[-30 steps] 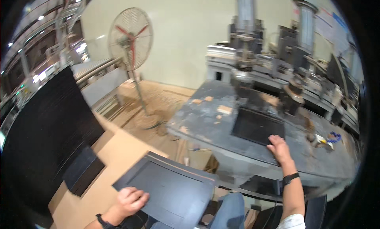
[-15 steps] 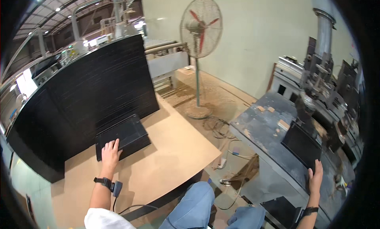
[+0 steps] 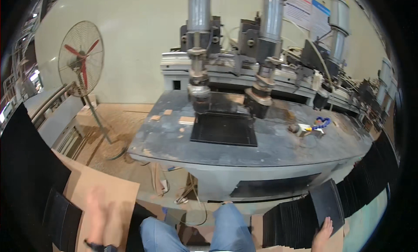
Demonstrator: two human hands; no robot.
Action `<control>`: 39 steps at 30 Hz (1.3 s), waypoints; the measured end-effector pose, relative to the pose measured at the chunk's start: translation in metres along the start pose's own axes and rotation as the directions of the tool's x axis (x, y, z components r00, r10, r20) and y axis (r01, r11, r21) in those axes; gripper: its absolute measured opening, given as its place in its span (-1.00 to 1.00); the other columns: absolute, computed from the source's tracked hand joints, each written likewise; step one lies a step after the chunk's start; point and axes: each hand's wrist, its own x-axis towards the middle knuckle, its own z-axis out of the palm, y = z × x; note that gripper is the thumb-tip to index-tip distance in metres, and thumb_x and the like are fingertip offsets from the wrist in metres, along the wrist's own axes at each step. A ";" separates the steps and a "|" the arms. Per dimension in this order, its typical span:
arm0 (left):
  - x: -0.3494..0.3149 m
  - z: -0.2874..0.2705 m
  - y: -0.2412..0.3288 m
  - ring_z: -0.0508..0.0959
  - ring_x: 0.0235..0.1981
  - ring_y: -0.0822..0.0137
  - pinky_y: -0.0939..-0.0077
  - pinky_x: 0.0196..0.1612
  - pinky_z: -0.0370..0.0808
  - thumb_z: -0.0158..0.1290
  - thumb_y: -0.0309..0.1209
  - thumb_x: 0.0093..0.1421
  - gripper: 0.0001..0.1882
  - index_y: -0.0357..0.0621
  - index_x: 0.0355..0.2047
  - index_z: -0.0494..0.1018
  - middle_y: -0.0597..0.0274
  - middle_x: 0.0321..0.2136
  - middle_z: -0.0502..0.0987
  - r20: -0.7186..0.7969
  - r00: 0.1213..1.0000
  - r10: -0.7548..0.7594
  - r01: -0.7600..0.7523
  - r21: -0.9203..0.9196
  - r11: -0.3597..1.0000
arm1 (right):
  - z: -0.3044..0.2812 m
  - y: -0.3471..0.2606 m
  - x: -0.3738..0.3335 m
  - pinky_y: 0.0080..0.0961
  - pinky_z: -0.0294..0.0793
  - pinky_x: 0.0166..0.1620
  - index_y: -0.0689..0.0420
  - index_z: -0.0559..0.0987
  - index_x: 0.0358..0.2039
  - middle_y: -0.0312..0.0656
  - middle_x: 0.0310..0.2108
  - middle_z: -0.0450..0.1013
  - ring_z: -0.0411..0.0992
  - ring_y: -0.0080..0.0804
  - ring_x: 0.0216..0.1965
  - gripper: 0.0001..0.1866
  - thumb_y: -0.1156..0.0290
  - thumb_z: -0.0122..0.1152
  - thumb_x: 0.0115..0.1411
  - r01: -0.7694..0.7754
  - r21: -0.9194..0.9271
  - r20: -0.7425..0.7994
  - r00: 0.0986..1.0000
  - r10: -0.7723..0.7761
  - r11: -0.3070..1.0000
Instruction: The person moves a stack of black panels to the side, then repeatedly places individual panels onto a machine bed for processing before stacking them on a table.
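My right hand (image 3: pixel 324 232) rests with its fingers stretched out against the lower part of a flat black panel (image 3: pixel 325 200). That panel leans at the end of a row of upright black panels (image 3: pixel 291 223) at the lower right. My left hand (image 3: pixel 96 208), smeared by motion, is over a tan board (image 3: pixel 104 184); its fingers cannot be made out. To its left lies a small stack of black panels (image 3: pixel 62 219). Another black panel (image 3: pixel 224 129) lies flat on the grey machine table (image 3: pixel 174 143), in front of the machine's vertical heads, with neither hand on it.
Metal machine heads (image 3: pixel 200 93) stand over the table's back part. Small wood offcuts (image 3: pixel 187 120) and a blue coiled hose (image 3: pixel 321 122) lie on it. A fan (image 3: pixel 81 60) stands at the left. Cables (image 3: pixel 198 208) run along the floor. More black panels (image 3: pixel 365 173) stand at the right.
The view has swung to the right. My left hand has come off the small black stack. My right hand has gone from the machine table to the leaning panel at the lower right.
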 end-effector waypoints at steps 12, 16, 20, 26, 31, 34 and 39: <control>0.201 0.229 0.302 0.00 0.34 0.05 -0.07 0.33 -0.16 -0.14 0.31 0.12 -0.08 -0.16 0.27 0.14 0.07 0.29 0.11 0.343 0.863 0.372 -0.286 -0.276 0.918 | -0.133 -0.189 0.057 -0.22 0.47 0.01 0.14 0.57 -0.21 -0.11 -0.19 0.54 0.51 -0.08 -0.12 -0.57 0.71 0.05 -0.17 0.691 0.373 -0.530 0.707 -0.469 0.619; 0.180 0.196 0.295 0.10 0.29 0.02 -0.09 0.32 -0.10 -0.05 0.27 0.08 -0.09 -0.21 0.22 0.20 0.07 0.23 0.20 0.307 0.850 0.428 -0.324 -0.334 0.885 | -0.137 -0.281 0.103 -0.23 0.49 -0.02 0.06 0.59 -0.20 -0.17 -0.17 0.54 0.51 -0.17 -0.10 -0.58 0.67 0.06 -0.12 0.858 0.274 -0.564 0.509 -0.651 0.434; 0.113 0.137 0.252 0.38 -0.17 0.16 0.29 -0.07 0.37 0.11 -0.28 -0.01 -0.62 -0.12 -0.17 0.42 0.14 -0.28 0.37 0.002 0.773 0.634 -0.605 -0.296 0.739 | -0.084 -0.366 0.142 -0.22 0.48 -0.02 0.02 0.56 -0.14 -0.20 -0.17 0.54 0.50 -0.20 -0.10 -0.62 0.56 0.09 -0.02 0.915 0.214 -0.578 0.401 -0.711 0.342; 0.009 0.003 0.113 0.48 -0.32 0.36 0.51 -0.26 0.47 0.10 -0.42 -0.10 -0.69 0.03 -0.26 0.52 0.33 -0.39 0.45 -0.093 0.735 0.672 -0.678 -0.102 0.728 | -0.019 -0.439 0.181 -0.08 0.24 0.19 0.06 0.48 0.00 -0.14 0.06 0.40 0.30 -0.13 0.14 -0.45 0.09 0.29 0.01 0.925 0.265 -0.319 0.350 -0.881 0.272; -0.090 -0.123 0.059 0.50 -0.33 0.34 0.49 -0.31 0.45 0.14 -0.46 -0.09 -0.79 -0.01 -0.37 0.55 0.35 -0.40 0.51 0.065 0.940 0.334 -0.339 0.269 0.901 | -0.009 -0.482 0.201 -0.22 0.28 0.16 0.11 0.49 0.00 -0.10 0.05 0.42 0.33 -0.08 0.12 -0.48 0.23 0.29 0.01 0.879 0.414 -0.308 0.382 -0.871 0.239; -0.135 -0.165 0.022 0.52 -0.28 0.26 0.40 -0.28 0.43 0.12 -0.48 -0.07 -0.76 -0.05 -0.32 0.54 0.31 -0.33 0.55 0.009 0.999 0.041 -0.040 0.482 0.875 | -0.002 -0.484 0.205 -0.17 0.23 0.19 0.17 0.47 0.03 -0.06 0.07 0.40 0.30 -0.02 0.14 -0.48 0.34 0.26 0.02 0.870 0.404 -0.257 0.405 -0.877 0.283; -0.176 -0.182 -0.070 0.51 -0.13 0.19 0.32 -0.16 0.42 0.09 -0.55 -0.12 -0.60 -0.11 -0.18 0.49 0.26 -0.21 0.55 -0.192 0.948 -0.253 0.316 0.644 0.697 | -0.017 -0.485 0.188 -0.17 0.08 0.28 0.18 0.35 0.16 -0.04 0.18 0.28 0.14 -0.01 0.26 -0.40 0.40 0.22 0.07 0.846 0.363 -0.169 0.471 -0.866 0.390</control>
